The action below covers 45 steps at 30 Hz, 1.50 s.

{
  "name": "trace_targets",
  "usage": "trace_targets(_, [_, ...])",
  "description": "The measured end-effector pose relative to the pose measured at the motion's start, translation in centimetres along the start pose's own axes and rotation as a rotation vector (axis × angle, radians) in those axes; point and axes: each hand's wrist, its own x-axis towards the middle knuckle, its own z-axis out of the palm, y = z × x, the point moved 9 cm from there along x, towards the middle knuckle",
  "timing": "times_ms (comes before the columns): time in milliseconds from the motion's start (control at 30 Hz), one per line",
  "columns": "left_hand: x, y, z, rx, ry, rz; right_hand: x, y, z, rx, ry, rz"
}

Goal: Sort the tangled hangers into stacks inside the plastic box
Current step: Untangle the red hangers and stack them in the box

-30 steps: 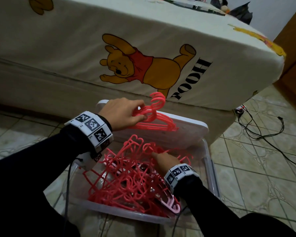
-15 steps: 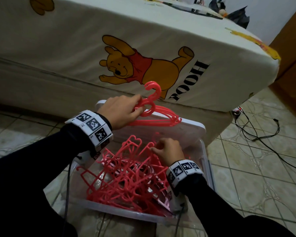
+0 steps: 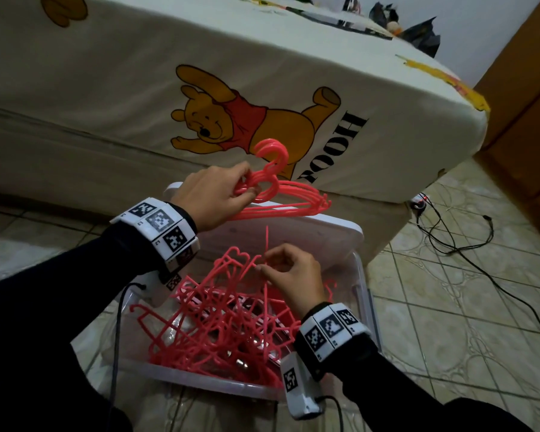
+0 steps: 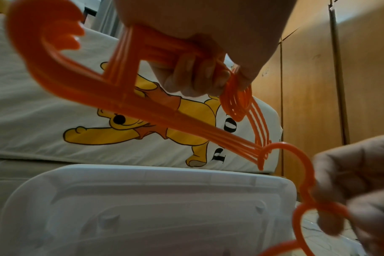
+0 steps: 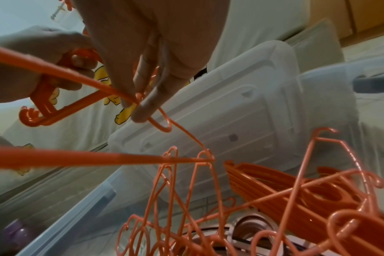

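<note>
Two hands: the left hand (image 3: 211, 198) is clamped round a bundle of aligned pink hangers (image 3: 281, 198); the right hand (image 3: 290, 277) pinches a single hanger (image 3: 266, 241) between thumb and fingertips, below and just right of the left hand.
Tangle: the loose hangers (image 3: 219, 332) lie heaped under the right hand inside the clear plastic box (image 3: 367, 304); some rise to touch the pinched one.
Stack: in the right wrist view, a flat pile of hangers (image 5: 285, 183) lies in the box, right of the fingers.
Hidden: the box floor is mostly covered; a round metallic item beneath the tangle cannot be identified. The right wrist band covers the box's near right corner.
Writing: "POOH" in black, sideways, on the bed sheet (image 3: 138, 88) beyond the left hand, beside a yellow bear print.
Around: the white lid (image 3: 334, 241) leans behind the box, under the held bundle; black cables (image 3: 468, 247) trail over floor tiles far right of both hands.
</note>
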Motion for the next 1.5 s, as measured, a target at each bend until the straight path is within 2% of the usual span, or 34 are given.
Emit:
trace_targets(133, [-0.1,-0.1,0.1,0.002,-0.016,0.014,0.3,0.2,0.1,0.05,0.013,0.027])
trace_targets(233, [-0.1,-0.3,0.1,0.009,-0.019,0.017,0.2,0.2,0.5,0.184,0.012,0.082])
trace_targets(400, [0.0,-0.9,-0.7,-0.02,0.03,0.008,0.0,-0.8,1.6,0.415,-0.067,0.134])
trace_targets(500, [0.0,-1.0,-1.1,-0.059,0.054,0.0,-0.9,-1.2,2.5,0.416,-0.143,0.137])
trace_targets(600, [0.0,-1.0,-1.0,-0.061,0.04,-0.014,-1.4,-0.1,2.7,0.236,-0.175,0.153])
trace_targets(733, [0.0,-0.8,-0.5,-0.03,0.01,-0.003,-0.9,2.9,0.7,-0.052,-0.124,0.208])
trace_targets(900, [0.0,-0.4,-0.5,-0.004,0.016,0.004,0.1,5.5,-1.9,-0.527,-0.114,0.19])
trace_targets(1000, [0.1,-0.3,-0.5,-0.001,0.017,0.011,0.5,6.2,-3.2,-0.657,-0.119,0.173])
trace_targets(1200, [0.1,-0.1,-0.4,0.004,0.024,0.016,1.1,4.7,-5.1,-0.923,-0.062,0.016])
trace_targets(1367, [0.2,-0.2,-0.1,0.041,0.01,-0.001,1.7,0.9,-6.0,-1.105,0.003,-0.177])
trace_targets(1433, [0.3,-0.5,0.2,0.051,-0.021,-0.011,1.7,-1.2,-6.5,-1.118,0.06,-0.255])
trace_targets(1500, [0.2,-0.7,0.8,0.043,-0.08,-0.014,1.6,-3.4,-7.0,-1.024,0.107,-0.328])
